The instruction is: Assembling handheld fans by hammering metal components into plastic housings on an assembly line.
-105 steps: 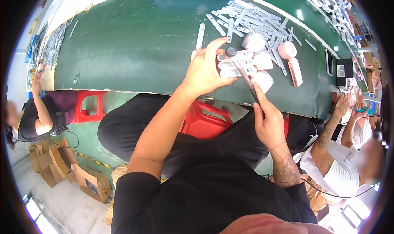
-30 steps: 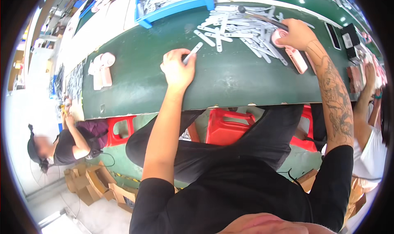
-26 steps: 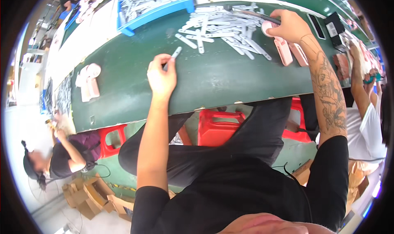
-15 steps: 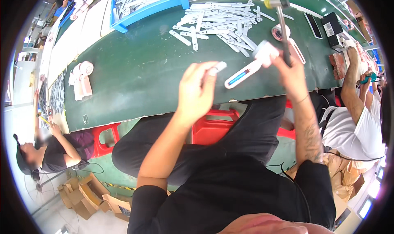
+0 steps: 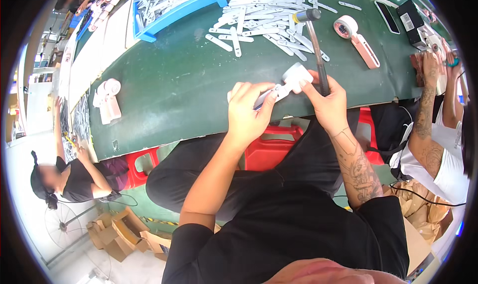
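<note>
A white handheld fan with a round head is held between my two hands above the near part of the table. My left hand is closed around its handle, thumb on top, which hides most of the handle and any small piece under the fingers. My right hand pinches the fan near its neck. The same hand also keeps hold of a hammer, its dark grip between thumb and fingers and its head pointing away from me. Beyond the hands lies a loose pile of grey slotted strips.
Another pink-and-white fan lies at the right, near a phone and a black box. More pink fan parts rest at left. A blue tray holds strips at the back. Co-workers sit on both sides.
My right hand has moved left and nearer with fan and hammer. My left hand, which held a small pale piece apart from the fan, now grips the fan's handle.
</note>
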Demonstrator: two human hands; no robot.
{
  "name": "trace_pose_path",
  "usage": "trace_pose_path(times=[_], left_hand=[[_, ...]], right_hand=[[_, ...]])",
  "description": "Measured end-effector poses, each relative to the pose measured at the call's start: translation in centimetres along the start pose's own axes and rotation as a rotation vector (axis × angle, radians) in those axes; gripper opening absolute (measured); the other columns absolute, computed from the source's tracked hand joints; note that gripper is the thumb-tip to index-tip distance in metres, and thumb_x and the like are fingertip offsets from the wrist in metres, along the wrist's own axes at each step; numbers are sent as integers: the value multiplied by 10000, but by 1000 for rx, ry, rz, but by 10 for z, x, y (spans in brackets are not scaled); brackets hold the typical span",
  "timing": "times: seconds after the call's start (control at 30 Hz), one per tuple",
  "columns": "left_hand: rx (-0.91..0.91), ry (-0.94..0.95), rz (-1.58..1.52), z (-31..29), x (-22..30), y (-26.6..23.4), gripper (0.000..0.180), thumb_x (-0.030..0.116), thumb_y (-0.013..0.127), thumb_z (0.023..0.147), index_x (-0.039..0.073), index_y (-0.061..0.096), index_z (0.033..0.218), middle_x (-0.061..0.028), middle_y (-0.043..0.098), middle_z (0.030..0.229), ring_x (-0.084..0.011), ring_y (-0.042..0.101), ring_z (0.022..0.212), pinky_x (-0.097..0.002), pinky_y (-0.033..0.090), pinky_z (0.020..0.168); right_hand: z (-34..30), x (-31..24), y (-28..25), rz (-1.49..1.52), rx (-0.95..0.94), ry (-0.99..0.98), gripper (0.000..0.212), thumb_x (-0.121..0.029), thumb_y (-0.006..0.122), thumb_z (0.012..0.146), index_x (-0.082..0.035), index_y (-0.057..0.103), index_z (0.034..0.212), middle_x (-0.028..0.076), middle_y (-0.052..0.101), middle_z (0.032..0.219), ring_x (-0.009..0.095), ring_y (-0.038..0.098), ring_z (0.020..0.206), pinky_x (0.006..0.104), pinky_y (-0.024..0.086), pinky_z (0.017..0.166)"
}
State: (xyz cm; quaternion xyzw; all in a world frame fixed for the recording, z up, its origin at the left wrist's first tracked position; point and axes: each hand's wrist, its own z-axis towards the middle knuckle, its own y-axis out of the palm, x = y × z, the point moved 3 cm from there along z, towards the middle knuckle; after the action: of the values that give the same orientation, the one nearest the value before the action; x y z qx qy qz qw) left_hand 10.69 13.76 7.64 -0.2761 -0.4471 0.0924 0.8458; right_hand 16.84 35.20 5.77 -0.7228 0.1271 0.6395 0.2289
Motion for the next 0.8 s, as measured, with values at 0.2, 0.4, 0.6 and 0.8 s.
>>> trace_pose_path(times=[0.2,0.4,0.6,0.8], left_hand=[[38,-26,-36,-4,5,5,128,172,829,917,139,811,1040,-15,680,875,-251,608,840,-393,450,799],[77,-64,-58,-6,10,12,115,139,836,898,108,816,1007,-56,627,853,-266,600,821,-407,471,756],[109,-64,-173,-8,8,16,127,81,834,904,52,800,1023,-100,670,905,-255,674,823,-371,542,726],[88,-107,-234,-8,7,15,130,43,838,918,1,744,997,-134,727,955,-244,730,850,-341,576,745]], right_hand=[[0,5,2,-64,28,-53,457,-260,895,918,29,767,1248,122,713,1145,191,702,1077,334,556,973],[-1,0,2,-68,40,-70,451,-257,899,914,27,772,1241,119,711,1149,195,699,1082,341,553,978],[-16,-22,-15,-353,50,-247,450,-191,774,1013,13,682,1404,132,712,1147,192,698,1095,337,544,987],[-65,-70,-72,-450,-338,-59,507,-37,582,1081,-78,554,1586,157,751,1191,199,651,831,302,536,853]])
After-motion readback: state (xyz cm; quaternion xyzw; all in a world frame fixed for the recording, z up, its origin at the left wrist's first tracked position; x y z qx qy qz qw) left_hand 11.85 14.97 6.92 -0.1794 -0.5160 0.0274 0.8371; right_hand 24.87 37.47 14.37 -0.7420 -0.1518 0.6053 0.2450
